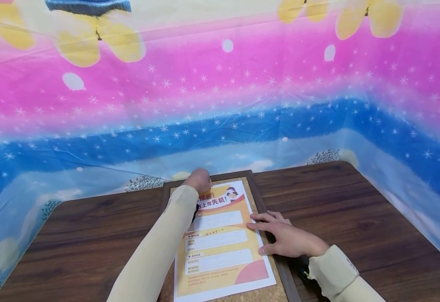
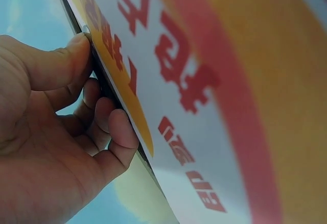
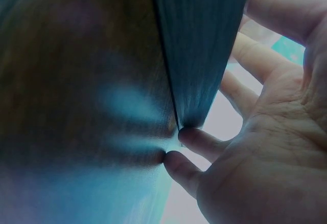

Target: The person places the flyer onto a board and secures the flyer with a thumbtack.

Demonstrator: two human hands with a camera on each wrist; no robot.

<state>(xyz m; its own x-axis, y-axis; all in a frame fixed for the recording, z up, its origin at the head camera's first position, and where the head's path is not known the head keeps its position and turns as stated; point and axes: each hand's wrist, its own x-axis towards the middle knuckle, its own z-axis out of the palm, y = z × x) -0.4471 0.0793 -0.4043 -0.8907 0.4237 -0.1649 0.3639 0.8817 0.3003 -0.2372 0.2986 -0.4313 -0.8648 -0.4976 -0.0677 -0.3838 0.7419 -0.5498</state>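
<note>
A yellow, white and red printed poster (image 1: 220, 241) lies on a cork board (image 1: 280, 291) with a dark wooden frame (image 1: 292, 281). My left hand (image 1: 199, 180) is at the poster's top edge, its fingers curled. In the left wrist view the left hand (image 2: 61, 101) has its thumb tip at a small pale piece (image 2: 86, 29) by the paper's edge; it looks pinched there, its kind hidden. My right hand (image 1: 289, 237) spreads over the frame's right side, fingertips on the poster. The right wrist view shows the right hand (image 3: 255, 117) with extended fingers beside the frame.
A dark brown wooden table (image 1: 103, 235) carries the board, whose top end reaches the table's far edge. Behind hangs a pink and blue cloth (image 1: 205, 105) with snowflakes, which also runs along the right side. A dark band (image 1: 303, 268) circles the right wrist.
</note>
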